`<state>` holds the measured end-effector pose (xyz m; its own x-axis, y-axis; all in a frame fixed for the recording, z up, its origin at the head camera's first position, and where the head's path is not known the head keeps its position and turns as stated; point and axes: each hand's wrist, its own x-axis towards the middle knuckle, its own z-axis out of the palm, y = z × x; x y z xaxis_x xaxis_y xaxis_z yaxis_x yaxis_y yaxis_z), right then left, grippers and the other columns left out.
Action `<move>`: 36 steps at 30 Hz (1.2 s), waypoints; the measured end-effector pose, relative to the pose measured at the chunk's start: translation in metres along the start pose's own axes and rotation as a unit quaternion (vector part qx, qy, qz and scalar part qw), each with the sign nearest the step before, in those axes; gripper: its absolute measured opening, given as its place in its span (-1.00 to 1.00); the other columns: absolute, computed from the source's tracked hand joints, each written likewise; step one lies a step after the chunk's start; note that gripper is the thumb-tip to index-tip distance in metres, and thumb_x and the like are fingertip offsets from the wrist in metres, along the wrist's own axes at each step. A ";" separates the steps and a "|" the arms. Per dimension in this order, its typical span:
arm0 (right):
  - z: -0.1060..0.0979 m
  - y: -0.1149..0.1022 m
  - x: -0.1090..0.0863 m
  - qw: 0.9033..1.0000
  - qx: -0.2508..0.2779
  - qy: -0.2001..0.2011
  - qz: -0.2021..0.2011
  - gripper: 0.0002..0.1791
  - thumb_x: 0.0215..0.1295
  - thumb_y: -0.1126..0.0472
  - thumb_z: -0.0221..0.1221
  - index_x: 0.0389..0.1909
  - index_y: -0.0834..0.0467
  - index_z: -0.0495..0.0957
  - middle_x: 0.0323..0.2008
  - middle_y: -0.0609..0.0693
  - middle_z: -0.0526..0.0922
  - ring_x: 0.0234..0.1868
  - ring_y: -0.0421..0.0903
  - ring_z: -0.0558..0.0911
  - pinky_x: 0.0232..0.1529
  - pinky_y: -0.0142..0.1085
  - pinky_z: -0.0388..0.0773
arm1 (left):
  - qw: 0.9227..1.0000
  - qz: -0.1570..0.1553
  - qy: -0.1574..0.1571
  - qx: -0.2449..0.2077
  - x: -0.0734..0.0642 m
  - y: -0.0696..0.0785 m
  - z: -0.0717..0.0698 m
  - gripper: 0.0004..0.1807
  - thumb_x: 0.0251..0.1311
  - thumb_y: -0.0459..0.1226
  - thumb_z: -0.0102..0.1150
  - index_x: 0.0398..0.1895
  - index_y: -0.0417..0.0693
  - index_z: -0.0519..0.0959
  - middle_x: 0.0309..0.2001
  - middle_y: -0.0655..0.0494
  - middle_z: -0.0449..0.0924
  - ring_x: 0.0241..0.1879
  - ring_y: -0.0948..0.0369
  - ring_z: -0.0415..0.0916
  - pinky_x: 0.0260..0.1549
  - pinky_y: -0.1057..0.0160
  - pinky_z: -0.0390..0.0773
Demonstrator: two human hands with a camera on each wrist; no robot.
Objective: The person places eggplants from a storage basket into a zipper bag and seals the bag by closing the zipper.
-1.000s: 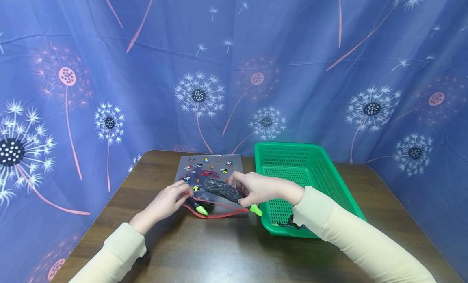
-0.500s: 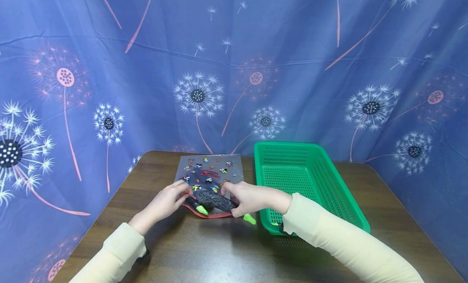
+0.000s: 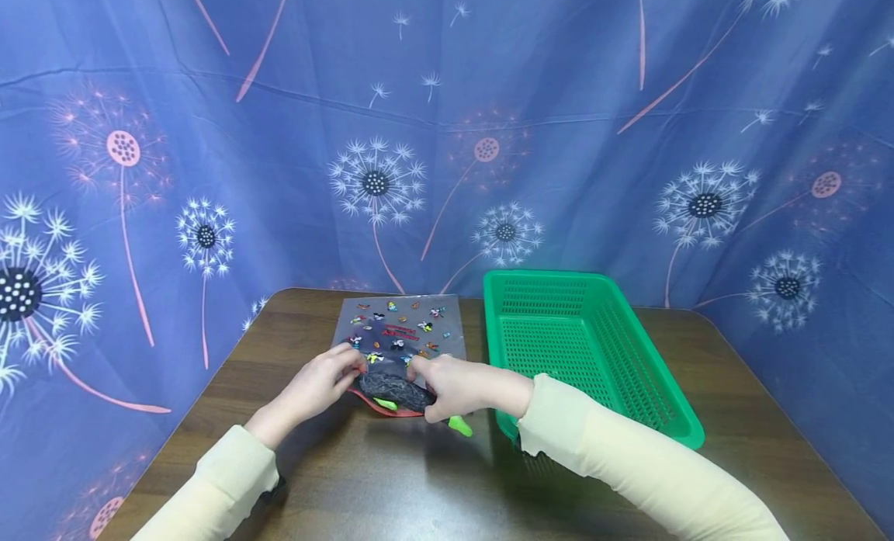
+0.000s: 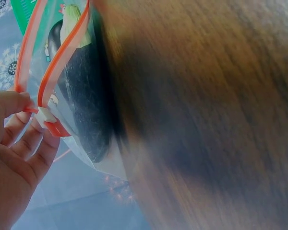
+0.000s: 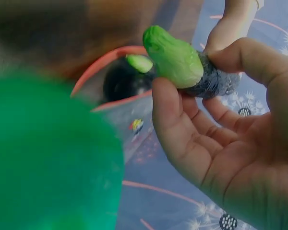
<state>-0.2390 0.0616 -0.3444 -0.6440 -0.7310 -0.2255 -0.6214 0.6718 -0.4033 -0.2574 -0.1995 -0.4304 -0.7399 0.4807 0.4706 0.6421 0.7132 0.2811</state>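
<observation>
My left hand (image 3: 314, 382) pinches the corner of a clear zip bag (image 3: 447, 316) at its red-edged mouth. In the left wrist view, the thumb and fingers are at the white slider (image 4: 45, 115); the mouth gapes. An eggplant (image 4: 89, 96) with a pale green cap lies inside the bag. My right hand (image 3: 468, 390) holds another dark, film-wrapped eggplant (image 3: 394, 390) near its bright green cap (image 5: 175, 60), between thumb and fingers. This eggplant lies aslant over the bag's mouth, its dark end toward the left hand. How far it reaches inside cannot be told.
A green perforated basket (image 3: 594, 355) stands to the right of the bag, its near-left corner partly behind the right sleeve. The wooden table (image 3: 363, 479) carries everything. A blue dandelion-print cloth (image 3: 447, 75) hangs behind.
My right hand has carried the eggplant leftward and down from beside the basket to the bag's mouth. The left hand stays at the bag's corner.
</observation>
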 end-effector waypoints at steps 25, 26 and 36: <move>0.042 -0.013 0.026 0.995 -0.031 0.063 0.073 -0.47 -0.09 0.17 0.38 -0.07 0.15 0.40 -0.35 -0.01 0.57 -0.44 -0.23 0.50 -0.42 -0.38 0.48 | 1.000 0.006 0.012 -0.011 0.001 -0.002 -0.001 -0.74 0.01 -0.49 0.22 -0.39 0.10 0.53 -0.37 0.29 0.48 -0.40 0.36 0.41 -0.40 0.31 0.47; 0.044 -0.013 0.027 0.994 -0.032 0.069 0.074 -0.48 -0.10 0.17 0.38 -0.09 0.15 0.41 -0.37 -0.01 0.57 -0.45 -0.23 0.50 -0.43 -0.38 0.47 | 1.000 0.005 0.010 -0.012 0.001 -0.002 -0.001 -0.74 0.01 -0.49 0.22 -0.40 0.10 0.53 -0.37 0.30 0.49 -0.40 0.36 0.41 -0.40 0.31 0.48; 0.053 -0.009 0.034 0.990 -0.048 0.106 0.080 -0.50 -0.15 0.15 0.40 -0.16 0.12 0.41 -0.40 0.01 0.57 -0.45 -0.18 0.52 -0.49 -0.33 0.47 | 1.000 -0.003 0.004 -0.008 0.000 -0.002 -0.001 -0.75 0.02 -0.47 0.23 -0.39 0.11 0.53 -0.36 0.32 0.48 -0.38 0.34 0.42 -0.37 0.27 0.47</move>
<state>-0.2313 0.0244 -0.3949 -0.8105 -0.5797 -0.0839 -0.5367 0.7924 -0.2897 -0.2591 -0.2016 -0.4300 -0.7418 0.4729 0.4755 0.6413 0.7077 0.2965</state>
